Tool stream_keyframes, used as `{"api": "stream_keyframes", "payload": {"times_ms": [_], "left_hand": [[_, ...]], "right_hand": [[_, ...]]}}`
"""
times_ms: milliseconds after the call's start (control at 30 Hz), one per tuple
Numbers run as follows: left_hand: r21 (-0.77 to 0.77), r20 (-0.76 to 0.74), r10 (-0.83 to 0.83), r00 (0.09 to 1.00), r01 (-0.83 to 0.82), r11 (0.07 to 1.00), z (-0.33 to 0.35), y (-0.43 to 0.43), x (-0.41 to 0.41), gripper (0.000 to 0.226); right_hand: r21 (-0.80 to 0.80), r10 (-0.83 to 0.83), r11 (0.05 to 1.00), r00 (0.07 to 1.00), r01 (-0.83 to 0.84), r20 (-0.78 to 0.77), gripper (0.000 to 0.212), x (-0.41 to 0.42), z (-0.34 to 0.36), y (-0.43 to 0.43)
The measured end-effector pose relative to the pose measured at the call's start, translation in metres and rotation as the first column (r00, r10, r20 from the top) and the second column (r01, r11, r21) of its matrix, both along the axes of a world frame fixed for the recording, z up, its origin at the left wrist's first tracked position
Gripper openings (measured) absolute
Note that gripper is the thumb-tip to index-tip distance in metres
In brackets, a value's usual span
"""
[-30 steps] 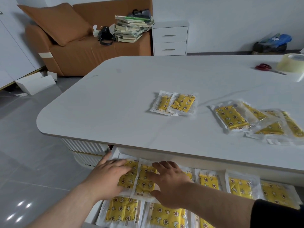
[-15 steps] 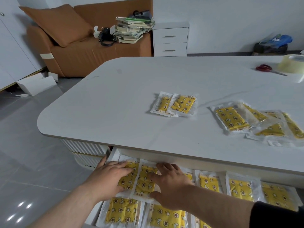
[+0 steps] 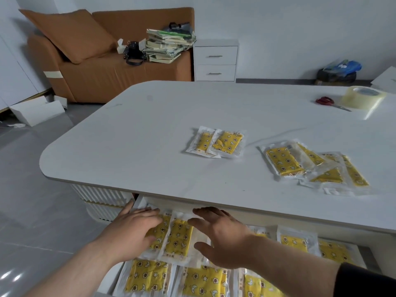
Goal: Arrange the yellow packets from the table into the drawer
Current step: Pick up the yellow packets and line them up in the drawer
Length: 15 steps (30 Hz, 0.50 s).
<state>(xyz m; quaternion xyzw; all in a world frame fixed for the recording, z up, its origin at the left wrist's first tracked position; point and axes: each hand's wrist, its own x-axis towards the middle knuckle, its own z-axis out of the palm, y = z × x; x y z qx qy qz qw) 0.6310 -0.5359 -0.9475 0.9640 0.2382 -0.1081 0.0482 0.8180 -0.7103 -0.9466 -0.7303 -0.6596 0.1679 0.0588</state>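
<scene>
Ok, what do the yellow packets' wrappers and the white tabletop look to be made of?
Yellow patterned packets: clear, glossy plastic film wrappers, going by see-through edges and glare. White rounded tabletop: smooth and matte, probably laminate or painted board; no grain visible.

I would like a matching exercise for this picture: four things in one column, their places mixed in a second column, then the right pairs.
1. red-handled scissors
2. stack of books
3. left hand
4. white cardboard box

A. on the floor beside the sofa
B. on yellow packets in the drawer
C. on the table, next to the tape roll
D. on the sofa seat

Pairs: 1-C; 2-D; 3-B; 4-A
</scene>
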Motion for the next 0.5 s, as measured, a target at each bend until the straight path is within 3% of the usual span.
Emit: {"api": "stream_keyframes", "payload": {"times_ms": [133,300,500], "left_hand": [[-0.192,0.121,0.097,0.988,-0.073,0.979,0.03,-0.018,0.008,0.04],[-0.506,0.273,0.267,0.924,-0.098,0.857,0.086,-0.047,0.038,0.016],[-0.648,0.445,0.397,0.803,-0.017,0.761,0.141,-0.048,0.095,0.009]], "right_hand": [[0.109,-0.017,0.994,0.998,0.023,-0.056,0.045,0.007,0.03,-0.019],[0.27,-0.039,0.96,0.988,0.079,-0.149,0.032,0.01,0.085,-0.056],[0.407,-0.212,0.852,0.928,0.329,-0.306,0.034,0.046,0.127,-0.095]]}}
